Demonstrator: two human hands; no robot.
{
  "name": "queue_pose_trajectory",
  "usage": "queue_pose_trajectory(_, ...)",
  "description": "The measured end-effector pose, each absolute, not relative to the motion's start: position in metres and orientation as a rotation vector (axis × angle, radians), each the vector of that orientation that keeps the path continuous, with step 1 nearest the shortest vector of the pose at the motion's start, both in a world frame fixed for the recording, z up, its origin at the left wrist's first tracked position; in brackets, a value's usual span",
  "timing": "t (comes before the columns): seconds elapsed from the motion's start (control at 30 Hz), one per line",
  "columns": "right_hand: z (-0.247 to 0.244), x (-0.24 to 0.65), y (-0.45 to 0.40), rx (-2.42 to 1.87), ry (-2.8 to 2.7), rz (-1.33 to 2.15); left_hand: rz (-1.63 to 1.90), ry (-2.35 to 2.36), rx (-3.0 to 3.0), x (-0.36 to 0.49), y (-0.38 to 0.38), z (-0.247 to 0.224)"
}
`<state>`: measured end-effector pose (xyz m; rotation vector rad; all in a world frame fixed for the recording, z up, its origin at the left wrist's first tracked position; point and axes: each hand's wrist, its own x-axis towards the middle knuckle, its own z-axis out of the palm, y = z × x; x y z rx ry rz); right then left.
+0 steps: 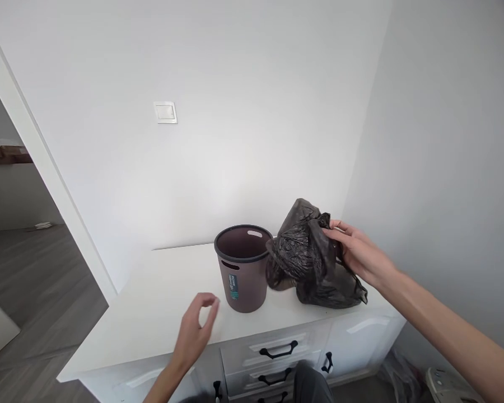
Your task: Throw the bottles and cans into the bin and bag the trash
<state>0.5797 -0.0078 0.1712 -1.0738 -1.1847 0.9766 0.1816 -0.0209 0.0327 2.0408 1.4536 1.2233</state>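
A brownish-purple bin [246, 288] with a dark rim and a teal label stands upright on the white cabinet top [168, 302]; its inside shows no liner. Right of it is a crumpled black plastic bag [300, 249], raised in my right hand [355, 246], whose thumb and fingers pinch its edge. The lower part of the bag spreads near the cabinet top. My left hand [195, 327] is in front and to the left of the bin, not touching it, with thumb and index finger curved and a gap between them.
Drawers with black handles [278, 350] form the cabinet front. A wall with a light switch [165, 112] rises behind, and another wall borders the right side. Clear plastic [399, 378] and a pale device [449, 386] lie low at the right. A doorway opens at the left.
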Motion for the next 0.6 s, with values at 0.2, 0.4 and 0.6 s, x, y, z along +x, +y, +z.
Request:
queue_pose_trajectory(0.2,0.177,0.533,-0.072,-0.988,-1.181,1.062,1.497,1.201,2.057,0.269,-0.097,0.128)
queue_pose_trajectory(0.4,0.179,0.513,-0.109,-1.010,-1.532,1.020,1.157,1.173,2.167,0.262,-0.123,0.158)
queue_pose_trajectory(0.6,0.180,0.514,-0.117,-1.037,-1.726,0.831,1.013,1.452,2.341,0.183,-0.105,0.155)
